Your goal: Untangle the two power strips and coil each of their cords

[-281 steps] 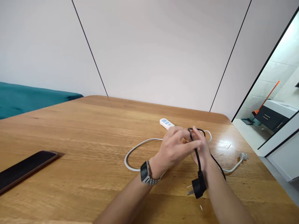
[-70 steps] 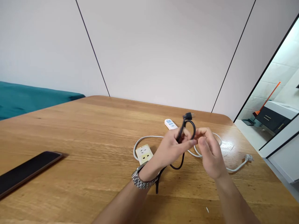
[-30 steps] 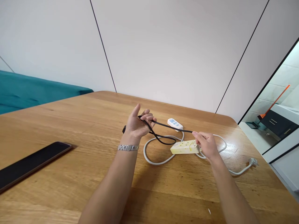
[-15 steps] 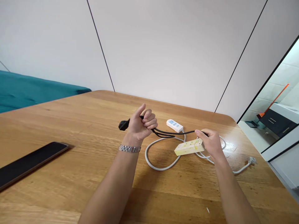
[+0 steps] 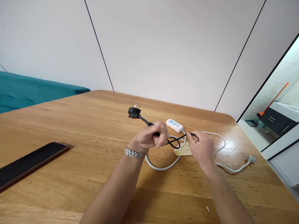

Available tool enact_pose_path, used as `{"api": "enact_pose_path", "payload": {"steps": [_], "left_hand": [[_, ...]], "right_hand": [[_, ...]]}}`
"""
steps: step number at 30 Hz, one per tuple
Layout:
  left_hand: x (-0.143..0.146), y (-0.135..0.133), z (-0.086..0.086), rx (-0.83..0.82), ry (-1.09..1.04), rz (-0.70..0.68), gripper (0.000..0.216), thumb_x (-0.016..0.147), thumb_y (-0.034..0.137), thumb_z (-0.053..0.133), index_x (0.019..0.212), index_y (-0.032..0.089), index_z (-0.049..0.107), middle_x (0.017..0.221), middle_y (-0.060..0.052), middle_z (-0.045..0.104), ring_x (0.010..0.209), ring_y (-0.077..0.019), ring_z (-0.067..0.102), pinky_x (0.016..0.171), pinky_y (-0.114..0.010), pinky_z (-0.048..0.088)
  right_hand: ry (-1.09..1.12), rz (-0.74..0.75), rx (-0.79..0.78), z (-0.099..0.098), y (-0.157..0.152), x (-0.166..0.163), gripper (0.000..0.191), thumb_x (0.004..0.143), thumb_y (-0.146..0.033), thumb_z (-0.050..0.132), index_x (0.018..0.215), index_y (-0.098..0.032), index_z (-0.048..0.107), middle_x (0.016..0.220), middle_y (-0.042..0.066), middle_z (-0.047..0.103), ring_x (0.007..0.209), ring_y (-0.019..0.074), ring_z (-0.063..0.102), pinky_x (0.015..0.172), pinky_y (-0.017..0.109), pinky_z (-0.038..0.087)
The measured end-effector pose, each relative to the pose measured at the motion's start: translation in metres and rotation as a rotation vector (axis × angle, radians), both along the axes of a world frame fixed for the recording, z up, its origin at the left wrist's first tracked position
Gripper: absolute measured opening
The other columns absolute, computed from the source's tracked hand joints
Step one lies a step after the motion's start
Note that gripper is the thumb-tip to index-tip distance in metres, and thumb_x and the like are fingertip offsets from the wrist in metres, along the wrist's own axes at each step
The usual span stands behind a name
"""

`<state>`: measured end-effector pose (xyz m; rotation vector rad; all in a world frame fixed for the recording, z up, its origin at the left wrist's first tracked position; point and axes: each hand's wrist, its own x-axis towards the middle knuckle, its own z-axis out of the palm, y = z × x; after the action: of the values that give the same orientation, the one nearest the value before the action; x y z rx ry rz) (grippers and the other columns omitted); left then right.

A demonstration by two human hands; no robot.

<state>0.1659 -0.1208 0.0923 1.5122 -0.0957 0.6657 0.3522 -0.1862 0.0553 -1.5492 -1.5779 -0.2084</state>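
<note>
My left hand is closed around a looped black power cord. The cord's black plug sticks out to the upper left, prongs pointing up. Farther along the same cord, my right hand pinches it between thumb and fingers, and a small loop hangs between the hands. Behind the right hand lies a yellowish-white power strip, partly covered by that hand. Just beyond the hands rests a small white power strip with blue markings, joined to a white cable.
A black phone-like device lies on the wooden table at left. The white cable's plug rests near the right edge. A white panelled wall stands behind the table, with a teal upholstered seat at far left.
My left hand has turned over and moved right, swinging the black plug up. My right hand has shifted left along with the cord, so the hands are closer together.
</note>
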Motion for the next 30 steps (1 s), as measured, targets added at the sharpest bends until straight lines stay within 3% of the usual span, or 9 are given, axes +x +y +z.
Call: {"api": "enact_pose_path", "payload": {"steps": [5, 8, 14, 18, 25, 30], "left_hand": [[0.009, -0.008, 0.001, 0.026, 0.156, 0.059, 0.066, 0.073, 0.067, 0.054, 0.038, 0.013, 0.062, 0.029, 0.004, 0.009, 0.029, -0.005, 0.014, 0.031, -0.02, 0.013], [0.009, -0.01, 0.0, -0.025, 0.136, 0.047, 0.068, 0.067, 0.073, 0.055, 0.031, 0.015, 0.056, 0.028, 0.005, 0.004, 0.026, -0.0048, 0.011, 0.029, -0.021, 0.013], [0.013, -0.016, -0.001, 0.017, 0.194, -0.202, 0.066, 0.061, 0.078, 0.055, 0.035, 0.018, 0.061, 0.027, 0.003, 0.008, 0.025, -0.0064, 0.015, 0.028, -0.024, 0.016], [0.013, -0.022, 0.003, 0.041, 0.208, -0.277, 0.067, 0.061, 0.081, 0.051, 0.035, 0.019, 0.06, 0.027, 0.002, 0.013, 0.025, -0.0071, 0.018, 0.029, -0.025, 0.016], [0.009, -0.034, 0.017, 0.026, 0.152, -0.135, 0.062, 0.071, 0.07, 0.052, 0.04, 0.018, 0.066, 0.026, 0.004, 0.005, 0.025, -0.0069, 0.012, 0.029, -0.025, 0.013], [0.003, -0.029, 0.016, 0.004, 0.216, -0.009, 0.06, 0.074, 0.065, 0.055, 0.048, 0.013, 0.067, 0.03, 0.005, 0.013, 0.028, -0.0045, 0.012, 0.032, -0.023, 0.01]], "right_hand": [[-0.135, -0.015, -0.173, 0.008, -0.008, -0.003, 0.022, 0.083, -0.032, 0.056, 0.066, -0.02, 0.063, 0.061, 0.002, 0.058, 0.056, 0.0141, 0.048, 0.053, 0.027, 0.024], [-0.175, 0.068, -0.326, 0.019, -0.016, 0.001, 0.016, 0.082, -0.036, 0.061, 0.076, -0.023, 0.067, 0.068, 0.002, 0.063, 0.062, 0.0159, 0.055, 0.054, 0.027, 0.026], [-0.131, 0.379, -0.479, 0.028, -0.023, -0.002, 0.027, 0.082, -0.045, 0.062, 0.097, -0.024, 0.069, 0.083, 0.003, 0.067, 0.069, 0.0158, 0.059, 0.058, 0.026, 0.034], [-0.079, 0.505, -0.44, 0.019, -0.02, -0.012, 0.015, 0.079, -0.028, 0.064, 0.092, -0.024, 0.071, 0.08, 0.001, 0.065, 0.073, 0.0149, 0.058, 0.063, 0.025, 0.039], [-0.133, 0.404, -0.274, 0.027, -0.026, 0.001, 0.022, 0.091, -0.025, 0.049, 0.089, -0.022, 0.07, 0.09, 0.006, 0.066, 0.082, 0.0179, 0.057, 0.07, 0.029, 0.04], [0.272, 0.313, -0.143, 0.032, -0.02, 0.027, 0.029, 0.09, -0.041, 0.049, 0.088, -0.019, 0.068, 0.061, -0.001, 0.058, 0.054, 0.0127, 0.05, 0.054, 0.025, 0.036]]}}
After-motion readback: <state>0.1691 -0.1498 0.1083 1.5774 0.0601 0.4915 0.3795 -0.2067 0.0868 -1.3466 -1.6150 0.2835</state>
